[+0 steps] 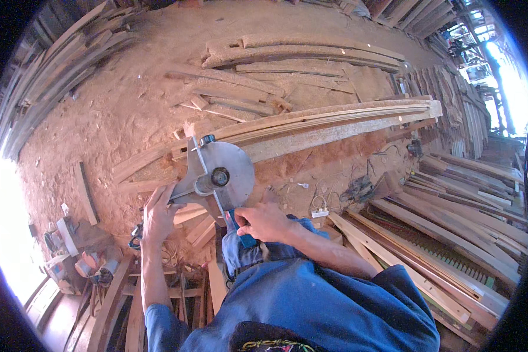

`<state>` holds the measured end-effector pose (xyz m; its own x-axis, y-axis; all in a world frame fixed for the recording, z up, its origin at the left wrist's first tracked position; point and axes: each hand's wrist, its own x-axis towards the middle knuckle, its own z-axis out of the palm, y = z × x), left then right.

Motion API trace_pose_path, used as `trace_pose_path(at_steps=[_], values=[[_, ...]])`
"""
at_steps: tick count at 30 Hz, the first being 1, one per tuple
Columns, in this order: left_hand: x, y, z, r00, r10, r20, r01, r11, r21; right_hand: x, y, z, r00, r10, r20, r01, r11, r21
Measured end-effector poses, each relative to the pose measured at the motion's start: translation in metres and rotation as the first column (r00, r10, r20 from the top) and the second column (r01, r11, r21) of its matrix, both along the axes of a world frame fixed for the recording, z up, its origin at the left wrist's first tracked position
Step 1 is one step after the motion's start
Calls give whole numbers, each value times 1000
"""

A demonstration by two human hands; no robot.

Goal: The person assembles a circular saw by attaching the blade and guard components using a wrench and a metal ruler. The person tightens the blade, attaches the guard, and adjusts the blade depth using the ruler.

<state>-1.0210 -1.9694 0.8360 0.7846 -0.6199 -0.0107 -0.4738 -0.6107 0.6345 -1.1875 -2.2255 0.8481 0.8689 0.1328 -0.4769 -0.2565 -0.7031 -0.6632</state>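
A circular saw [239, 166] is held up in front of my body, its round grey metal disc and dark hub facing up. My left hand [159, 212] is closed on the saw's grey metal part at the left. Lower right of the disc, my right hand [266, 223] grips a blue part that appears to be the saw's handle. A black knob sticks up beside the top of the disc. The saw's motor side is mostly hidden. Just beyond the saw lies a long wooden beam [334, 126], partly covered by it.
Several sawdust-covered boards [311, 56] lie farther out on the dirt floor. Stacked planks [446, 205] fill the right side. A white power strip [320, 213] with cords lies right of my legs. Machinery [79, 264] stands at the lower left, and a timber pile [58, 70] at the far left.
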Motion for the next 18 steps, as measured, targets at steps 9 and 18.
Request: trace_pose_path(at_steps=[9,18], values=[[-5,-19,-12,994,45,-95,-47,999,-25,0,2,3,1000,8,24,-6,998,-66],[-107,-41,-58,871,491,22,-429,782,-452,-15,-9,-4,997,-68,27,66,994,91]])
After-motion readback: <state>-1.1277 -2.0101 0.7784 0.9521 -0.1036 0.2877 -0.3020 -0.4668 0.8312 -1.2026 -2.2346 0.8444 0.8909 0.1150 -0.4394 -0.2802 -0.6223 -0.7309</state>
